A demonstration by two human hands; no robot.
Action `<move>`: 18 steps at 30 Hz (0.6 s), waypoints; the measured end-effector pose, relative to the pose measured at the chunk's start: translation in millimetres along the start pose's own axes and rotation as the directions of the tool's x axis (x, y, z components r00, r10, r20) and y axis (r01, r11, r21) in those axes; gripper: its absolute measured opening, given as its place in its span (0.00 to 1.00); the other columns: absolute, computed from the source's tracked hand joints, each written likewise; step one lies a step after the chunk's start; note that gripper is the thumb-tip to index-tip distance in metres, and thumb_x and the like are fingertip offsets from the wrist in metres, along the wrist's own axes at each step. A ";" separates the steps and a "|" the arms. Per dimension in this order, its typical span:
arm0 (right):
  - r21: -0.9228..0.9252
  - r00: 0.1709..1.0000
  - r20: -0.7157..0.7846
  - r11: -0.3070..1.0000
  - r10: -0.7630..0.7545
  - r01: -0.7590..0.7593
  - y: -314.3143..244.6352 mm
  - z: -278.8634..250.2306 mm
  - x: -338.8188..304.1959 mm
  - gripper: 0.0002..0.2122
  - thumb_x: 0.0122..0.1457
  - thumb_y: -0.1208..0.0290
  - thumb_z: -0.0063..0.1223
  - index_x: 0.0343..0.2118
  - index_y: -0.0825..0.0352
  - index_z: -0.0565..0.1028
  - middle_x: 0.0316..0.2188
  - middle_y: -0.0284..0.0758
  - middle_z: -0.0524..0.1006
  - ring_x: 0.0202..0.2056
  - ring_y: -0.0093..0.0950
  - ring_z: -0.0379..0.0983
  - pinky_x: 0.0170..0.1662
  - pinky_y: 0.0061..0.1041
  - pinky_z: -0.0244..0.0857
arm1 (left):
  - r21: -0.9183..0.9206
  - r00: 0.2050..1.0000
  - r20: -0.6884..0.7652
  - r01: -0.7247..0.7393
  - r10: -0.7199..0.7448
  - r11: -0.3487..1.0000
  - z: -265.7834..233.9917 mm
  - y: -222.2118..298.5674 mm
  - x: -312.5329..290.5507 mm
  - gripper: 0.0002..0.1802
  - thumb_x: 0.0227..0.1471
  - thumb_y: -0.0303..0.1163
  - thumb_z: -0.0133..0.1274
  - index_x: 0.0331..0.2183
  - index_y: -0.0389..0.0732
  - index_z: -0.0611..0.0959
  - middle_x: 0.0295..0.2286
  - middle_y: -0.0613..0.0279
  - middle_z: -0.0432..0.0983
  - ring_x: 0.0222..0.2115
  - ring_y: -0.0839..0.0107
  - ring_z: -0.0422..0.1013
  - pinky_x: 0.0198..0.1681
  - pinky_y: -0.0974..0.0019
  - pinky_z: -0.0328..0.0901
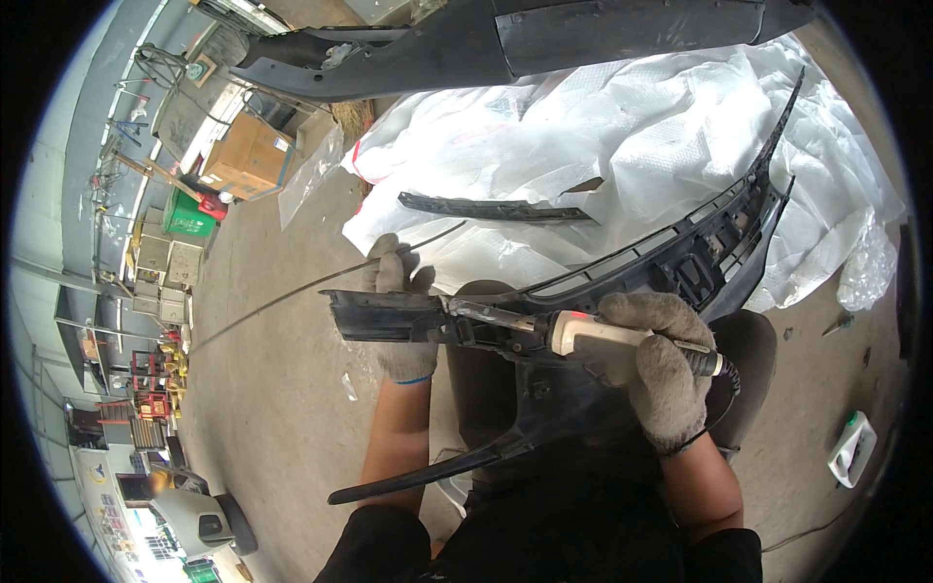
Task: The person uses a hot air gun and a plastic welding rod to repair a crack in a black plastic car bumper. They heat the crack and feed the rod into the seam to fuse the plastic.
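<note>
My right hand (666, 374), in a grey work glove, is wrapped round the beige handle of a soldering iron (593, 333). Its metal shaft points left, with the tip against the black plastic car grille (690, 267) that lies across my knees. At the grille's left end, my gloved left hand (394, 267) grips it from behind; the palm is partly hidden by the plastic. A thin dark rod (301, 289) passes by the left fingers; whether they pinch it, I cannot tell. Beyond the hands, a narrow black plastic strip (496, 209) rests on white wrapping.
White padded sheeting (641, 136) covers the area ahead, with a large black bumper (418, 63) on its far side. A cardboard box (248, 155) and green bin (190, 214) stand far left. On the floor at right is a white bottle (853, 450); a cord runs from the iron.
</note>
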State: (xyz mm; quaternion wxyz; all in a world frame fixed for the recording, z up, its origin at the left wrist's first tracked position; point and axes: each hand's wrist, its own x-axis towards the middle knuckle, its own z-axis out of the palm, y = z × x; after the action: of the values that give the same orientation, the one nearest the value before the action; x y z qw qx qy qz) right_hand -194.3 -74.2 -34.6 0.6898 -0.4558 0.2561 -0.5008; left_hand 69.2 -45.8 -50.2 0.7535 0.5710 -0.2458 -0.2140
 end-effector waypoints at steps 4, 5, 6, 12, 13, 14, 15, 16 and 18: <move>0.012 1.000 -0.030 1.000 0.000 0.000 4.4 -0.6 -2.3 0.19 0.58 0.57 0.55 0.42 0.70 0.77 0.35 0.38 0.79 0.24 0.18 0.72 0.26 0.15 0.67 | 0.045 0.966 0.248 0.058 -0.067 0.997 5.5 -2.6 -9.5 0.25 0.59 0.43 0.49 0.50 0.35 0.70 0.25 0.70 0.66 0.26 0.79 0.65 0.30 0.73 0.62; 0.037 1.000 -0.028 0.999 0.012 -0.011 4.6 -0.5 -2.9 0.19 0.58 0.57 0.54 0.42 0.70 0.77 0.34 0.38 0.78 0.24 0.18 0.72 0.26 0.15 0.66 | 0.004 0.966 0.249 0.065 -0.064 0.998 10.5 -6.0 -11.5 0.24 0.59 0.42 0.49 0.50 0.35 0.70 0.24 0.69 0.67 0.24 0.78 0.66 0.28 0.74 0.63; 0.062 0.999 -0.025 0.998 0.024 -0.022 4.6 -0.5 -3.6 0.19 0.58 0.57 0.54 0.43 0.70 0.77 0.34 0.38 0.78 0.23 0.17 0.71 0.25 0.15 0.66 | -0.014 0.966 0.247 0.080 -0.074 0.997 13.7 -7.3 -13.6 0.24 0.59 0.42 0.48 0.50 0.35 0.70 0.24 0.68 0.68 0.24 0.78 0.66 0.28 0.74 0.64; 0.089 0.997 -0.077 0.996 -0.019 0.026 6.3 -1.3 -3.0 0.19 0.57 0.59 0.54 0.43 0.72 0.76 0.32 0.38 0.77 0.22 0.18 0.70 0.24 0.15 0.65 | -0.034 0.959 0.263 0.117 -0.104 0.993 15.2 -10.5 -18.1 0.20 0.60 0.40 0.48 0.48 0.36 0.73 0.25 0.63 0.74 0.25 0.75 0.70 0.30 0.71 0.68; 0.088 0.998 -0.064 0.996 -0.016 0.021 6.9 -0.9 -3.1 0.19 0.57 0.59 0.54 0.43 0.72 0.76 0.32 0.38 0.77 0.22 0.18 0.70 0.24 0.15 0.65 | -0.037 0.959 0.260 0.122 -0.109 0.992 15.0 -12.6 -18.2 0.19 0.60 0.39 0.48 0.48 0.36 0.73 0.26 0.62 0.74 0.25 0.75 0.70 0.30 0.71 0.69; 0.086 0.999 -0.051 0.996 -0.013 0.018 6.5 0.1 -3.3 0.19 0.57 0.59 0.54 0.43 0.72 0.76 0.33 0.38 0.77 0.22 0.19 0.70 0.24 0.16 0.65 | -0.041 0.960 0.257 0.128 -0.113 0.991 14.5 -14.8 -17.9 0.19 0.60 0.38 0.48 0.48 0.36 0.73 0.26 0.62 0.74 0.25 0.75 0.70 0.30 0.71 0.69; 0.078 0.999 -0.052 0.997 -0.004 0.008 6.5 1.0 -3.8 0.19 0.56 0.60 0.54 0.43 0.72 0.76 0.33 0.38 0.77 0.22 0.19 0.71 0.25 0.16 0.65 | -0.045 0.960 0.254 0.133 -0.117 0.990 14.7 -16.1 -18.1 0.19 0.60 0.38 0.48 0.48 0.36 0.73 0.26 0.62 0.74 0.25 0.75 0.70 0.30 0.71 0.69; 0.069 0.999 -0.054 0.998 0.006 -0.002 6.7 1.9 -4.7 0.19 0.56 0.60 0.54 0.43 0.72 0.76 0.33 0.39 0.77 0.23 0.19 0.71 0.25 0.16 0.65 | -0.033 0.961 0.255 0.119 -0.106 0.992 16.2 -15.5 -19.5 0.18 0.61 0.38 0.47 0.48 0.36 0.72 0.26 0.62 0.75 0.25 0.75 0.70 0.30 0.71 0.69; 0.070 0.999 -0.050 0.997 0.019 -0.016 7.9 2.3 -5.0 0.18 0.56 0.61 0.53 0.43 0.72 0.76 0.33 0.39 0.77 0.23 0.19 0.72 0.25 0.16 0.66 | -0.007 0.963 0.256 0.089 -0.084 0.996 18.7 -14.4 -23.4 0.18 0.61 0.37 0.47 0.48 0.35 0.72 0.27 0.61 0.75 0.26 0.75 0.70 0.30 0.71 0.69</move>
State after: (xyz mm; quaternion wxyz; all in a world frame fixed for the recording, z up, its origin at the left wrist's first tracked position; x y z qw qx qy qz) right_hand -190.7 -68.1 -41.0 0.7029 -0.4166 0.2599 -0.5146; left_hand 38.7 -49.4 -62.8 0.7108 0.5418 -0.3136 -0.3207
